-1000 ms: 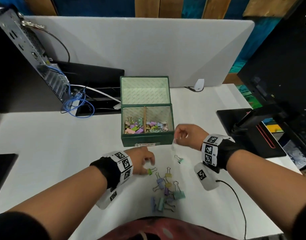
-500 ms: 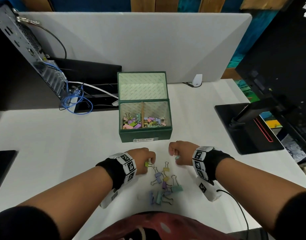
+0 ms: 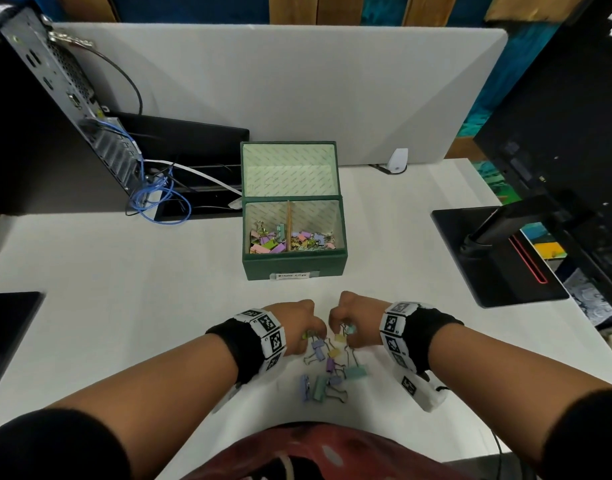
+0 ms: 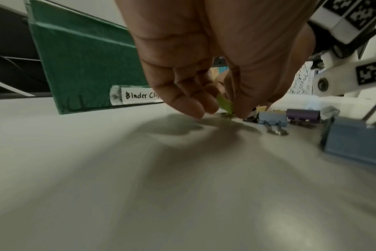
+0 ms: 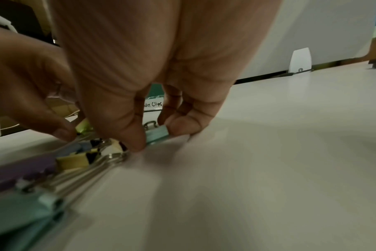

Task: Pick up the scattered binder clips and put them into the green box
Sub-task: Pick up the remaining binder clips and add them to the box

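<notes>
The white desk surface (image 3: 124, 289) carries the open dark green cardboard box (image 3: 294, 265) with its handwritten label, standing just beyond both hands and already holding a heap of pastel binder clips (image 3: 290, 239) in its two front compartments. A second ago the right hand (image 3: 353, 320) was up beside the box's front wall and the left hand (image 3: 297, 327) hovered by a clip; both have since come down and drawn together at the far edge of the scattered pile of pastel metal binder clips (image 3: 328, 368) lying on the surface between the forearms. That reads as a fresh pick with each hand, with roughly ten clips left to clear. The left fingers (image 4: 195, 105) are curled and pinching a small lime-green binder clip (image 4: 225, 105), its lower end at or just above the surface. The right thumb and fingers (image 5: 182, 125) are closed on a small teal binder clip (image 5: 157, 134), which sits against the surface with its wire loop pointing toward the box. The other clips lie just nearer the person's body, untouched.
</notes>
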{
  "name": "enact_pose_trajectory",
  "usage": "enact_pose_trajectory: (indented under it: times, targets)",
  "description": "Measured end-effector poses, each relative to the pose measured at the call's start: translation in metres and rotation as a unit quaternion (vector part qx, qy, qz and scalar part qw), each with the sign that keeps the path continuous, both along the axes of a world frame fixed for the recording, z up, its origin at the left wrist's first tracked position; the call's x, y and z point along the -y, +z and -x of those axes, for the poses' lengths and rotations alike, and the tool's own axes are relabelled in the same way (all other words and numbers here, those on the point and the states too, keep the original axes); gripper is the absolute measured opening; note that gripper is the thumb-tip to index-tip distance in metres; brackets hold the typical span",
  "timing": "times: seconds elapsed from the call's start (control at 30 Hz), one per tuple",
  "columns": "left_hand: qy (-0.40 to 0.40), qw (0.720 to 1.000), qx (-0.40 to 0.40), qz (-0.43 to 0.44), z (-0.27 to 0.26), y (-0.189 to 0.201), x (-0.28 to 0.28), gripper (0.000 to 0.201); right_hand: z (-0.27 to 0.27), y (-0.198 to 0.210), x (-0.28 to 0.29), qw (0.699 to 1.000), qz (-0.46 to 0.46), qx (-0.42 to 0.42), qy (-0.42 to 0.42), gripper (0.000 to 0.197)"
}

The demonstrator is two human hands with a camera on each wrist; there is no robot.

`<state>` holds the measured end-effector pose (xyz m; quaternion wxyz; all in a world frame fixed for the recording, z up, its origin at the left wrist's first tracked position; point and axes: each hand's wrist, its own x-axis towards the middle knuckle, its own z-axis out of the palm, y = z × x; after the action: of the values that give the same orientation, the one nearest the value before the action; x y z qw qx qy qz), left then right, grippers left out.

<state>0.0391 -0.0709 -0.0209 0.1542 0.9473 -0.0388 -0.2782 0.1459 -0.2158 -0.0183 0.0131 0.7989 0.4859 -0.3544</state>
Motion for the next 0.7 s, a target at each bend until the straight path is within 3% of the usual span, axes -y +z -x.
enact_pose_trajectory:
  times: [0.27, 0.57, 0.7]
  targets:
    - [0.002, 1.000, -0.006, -0.023, -0.007, -0.005, 0.000, 0.026, -0.007, -0.002, 0.002, 0.998, 0.037, 0.031, -0.038, 0.023]
    - [0.040, 0.999, -0.011, -0.007, -0.004, -0.009, -0.009, 0.009, -0.015, 0.004, 0.004, 0.996, 0.010, 0.014, -0.092, 0.038]
    - [0.034, 0.999, -0.010, -0.011, -0.002, -0.007, -0.011, 0.020, -0.018, 0.027, -0.006, 0.984, -0.052, -0.039, -0.163, 0.034]
